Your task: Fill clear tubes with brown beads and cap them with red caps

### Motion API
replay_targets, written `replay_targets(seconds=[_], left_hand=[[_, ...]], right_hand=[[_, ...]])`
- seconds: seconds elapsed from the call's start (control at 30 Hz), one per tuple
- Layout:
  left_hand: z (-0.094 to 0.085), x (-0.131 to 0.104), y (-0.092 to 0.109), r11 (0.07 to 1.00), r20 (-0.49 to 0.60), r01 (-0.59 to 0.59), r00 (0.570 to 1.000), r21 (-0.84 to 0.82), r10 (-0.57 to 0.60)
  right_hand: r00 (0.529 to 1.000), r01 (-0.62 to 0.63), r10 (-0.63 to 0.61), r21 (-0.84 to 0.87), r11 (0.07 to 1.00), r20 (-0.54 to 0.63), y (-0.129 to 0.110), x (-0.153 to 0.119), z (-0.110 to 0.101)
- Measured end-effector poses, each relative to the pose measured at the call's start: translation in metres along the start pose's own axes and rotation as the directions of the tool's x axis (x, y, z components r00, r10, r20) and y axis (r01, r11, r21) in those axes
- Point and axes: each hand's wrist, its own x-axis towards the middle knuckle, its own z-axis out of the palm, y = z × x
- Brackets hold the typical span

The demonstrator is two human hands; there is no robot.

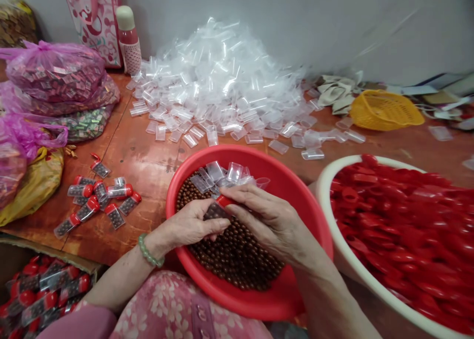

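Over a red basin (314, 215) of brown beads (240, 255), my left hand (194, 223) holds a clear container (215, 211) filled with dark beads, gripped between thumb and fingers. My right hand (266, 218) has its fingers on the red cap (224, 201) at that container's upper end. Whether the cap is fully seated cannot be made out. Several empty clear containers (235, 172) lie on the beads just beyond my hands, toward the basin's far side.
A big pile of clear containers (229, 82) lies behind the basin. At right stand a white-rimmed tub (324, 186) of red caps and a yellow basket (385, 111). Capped containers (87, 209) lie at left, near plastic bags (55, 75), a bottle (129, 43) and a filled box (83, 265).
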Motion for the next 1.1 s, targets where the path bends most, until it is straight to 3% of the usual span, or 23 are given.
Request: replay_targets(seconds=[0.4,0.5,0.6,0.8,1.1], left_hand=[[0.000,0.003,-0.007,0.996,0.044,0.042,0.998,0.084,-0.046],[-0.001,0.002,-0.005,0.999,0.061,0.043,0.997,0.029,-0.044],[-0.001,0.002,-0.003,0.996,0.035,0.018,0.999,-0.084,-0.015],[0.000,0.006,-0.003,0.959,-0.012,-0.017,1.000,-0.284,0.014],[0.002,0.003,-0.003,0.951,0.019,-0.050,0.998,-0.304,0.059]], right_hand=[[1.000,-0.022,0.020,0.089,0.996,0.015,0.004,-0.008,0.002],[0.998,0.031,-0.032,-0.018,0.999,-0.056,0.001,-0.012,0.009],[0.996,0.067,-0.077,-0.204,0.977,-0.044,-0.003,-0.019,0.019],[0.988,0.107,-0.152,-0.564,0.819,-0.033,-0.007,-0.021,0.039],[0.959,0.175,-0.273,-0.597,0.783,-0.076,-0.008,-0.013,0.040]])
